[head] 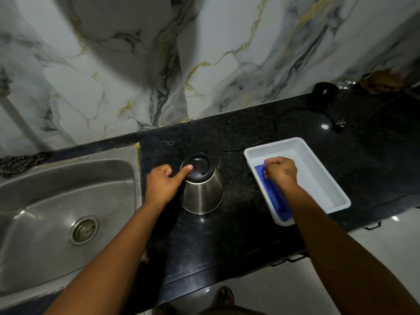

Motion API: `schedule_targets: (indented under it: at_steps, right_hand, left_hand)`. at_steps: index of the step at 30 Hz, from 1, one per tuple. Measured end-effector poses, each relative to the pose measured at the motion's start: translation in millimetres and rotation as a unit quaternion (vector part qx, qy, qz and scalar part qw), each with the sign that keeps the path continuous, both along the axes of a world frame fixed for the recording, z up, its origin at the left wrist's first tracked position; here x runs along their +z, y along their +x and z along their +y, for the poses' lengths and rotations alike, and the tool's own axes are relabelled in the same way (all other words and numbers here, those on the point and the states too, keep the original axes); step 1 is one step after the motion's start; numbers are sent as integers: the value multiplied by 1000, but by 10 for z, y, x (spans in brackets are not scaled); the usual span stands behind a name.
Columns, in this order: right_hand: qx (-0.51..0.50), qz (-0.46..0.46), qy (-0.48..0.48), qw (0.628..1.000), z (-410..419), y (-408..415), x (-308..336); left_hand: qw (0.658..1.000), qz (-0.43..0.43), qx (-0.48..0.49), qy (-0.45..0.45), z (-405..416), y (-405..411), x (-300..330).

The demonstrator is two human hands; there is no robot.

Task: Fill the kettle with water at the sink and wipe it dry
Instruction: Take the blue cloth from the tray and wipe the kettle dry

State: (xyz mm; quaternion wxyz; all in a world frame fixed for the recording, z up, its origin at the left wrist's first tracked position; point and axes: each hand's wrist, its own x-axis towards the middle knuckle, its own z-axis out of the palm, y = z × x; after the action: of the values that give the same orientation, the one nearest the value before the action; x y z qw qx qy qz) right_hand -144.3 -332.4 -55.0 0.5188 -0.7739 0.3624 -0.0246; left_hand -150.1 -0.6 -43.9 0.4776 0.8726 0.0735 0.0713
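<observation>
Nearest the camera, two bare forearms are reaching out over the front edge of a black speckled counter (245, 223), with pale floor showing below it.

The left hand (162, 184) is gripping the kettle (202, 189) from its left side: the fingers are curling round what must be the handle, which the hand is hiding, and the thumb (184, 170) is lying stretched across the edge of the black lid (198, 165). The kettle, steel-bodied and upright, is standing on the counter just to the right of this hand, its spout pointing away and to the right. To the left of the same hand, the steel sink (68, 201) is sitting in the counter, with its round drain (83, 229) nearer the camera than the hand.

The right hand (280, 172) is reaching down into a white tray (327, 185), fingers bunched together and pinching the far end of a blue cloth (272, 194). The cloth is lying along the tray's left wall, running back toward the camera under the wrist. The tray is resting on the counter, well apart from the kettle, to its right.

Beyond the right hand, a black cord (279, 119) is trailing across the counter toward a dark round base (323, 93) by the wall. Farthest off, a marble-patterned wall (136, 64) is rising behind both hands.
</observation>
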Motion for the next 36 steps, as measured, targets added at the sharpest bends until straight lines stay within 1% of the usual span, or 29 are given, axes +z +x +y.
schedule_targets:
  at_steps: [2, 4, 5, 7, 13, 15, 18, 21, 23, 26, 27, 29, 31, 32, 34, 35, 36]
  right_hand:
    - [39, 61, -122, 990, -297, -88, -31]
    - [102, 157, -189, 964, -410, -143, -109]
    - [120, 195, -204, 952, -409, -151, -143]
    - [132, 236, -224, 936, -367, -146, -179]
    - [146, 242, -204, 937, -333, -69, -123]
    - [142, 216, -209, 943, -313, -64, -11]
    - [123, 108, -197, 967, -225, -117, 184]
    - [64, 4, -181, 981, -46, -268, 379]
    - [32, -70, -192, 978, 114, -416, 414]
    - [3, -149, -240, 959, 476, -714, 276]
    - [-2, -159, -233, 959, 635, -820, 198]
    - [-18, -171, -187, 967, 995, -1034, 23]
    - [-31, -158, -137, 977, 1320, -1166, -164]
    - [-19, -146, -122, 981, 1459, -1197, -233]
    - [31, -144, -90, 985, 1764, -1215, -331]
    - [42, -145, -59, 987, 1919, -1209, -351]
    - [29, -148, -24, 988, 2069, -1196, -347]
  left_hand:
    - [1000, 11, 9, -15, -12, -30, -3]
    - [999, 30, 20, -26, -35, -60, -9]
    - [999, 40, 25, -26, -42, -79, -8]
    - [998, 53, 34, -18, -53, -122, -2]
    - [995, 80, 51, -39, -87, -174, 38]
    - [993, 93, 48, -48, -89, -175, 67]
    - [992, 113, 28, -45, -67, -161, 100]
    - [991, 135, -1, -9, 3, -129, 158]
    - [990, 135, -20, 42, 47, -93, 185]
    - [990, 112, -43, 74, 89, 31, 262]
    - [990, 100, -56, 84, 75, 77, 297]
    - [986, 74, -106, 107, 17, 178, 341]
    - [977, 57, -162, 130, -83, 265, 344]
    - [972, 54, -183, 134, -139, 285, 342]
    - [969, 62, -207, 123, -211, 308, 324]
    - [969, 75, -207, 108, -224, 315, 318]
    - [971, 87, -204, 94, -225, 318, 313]
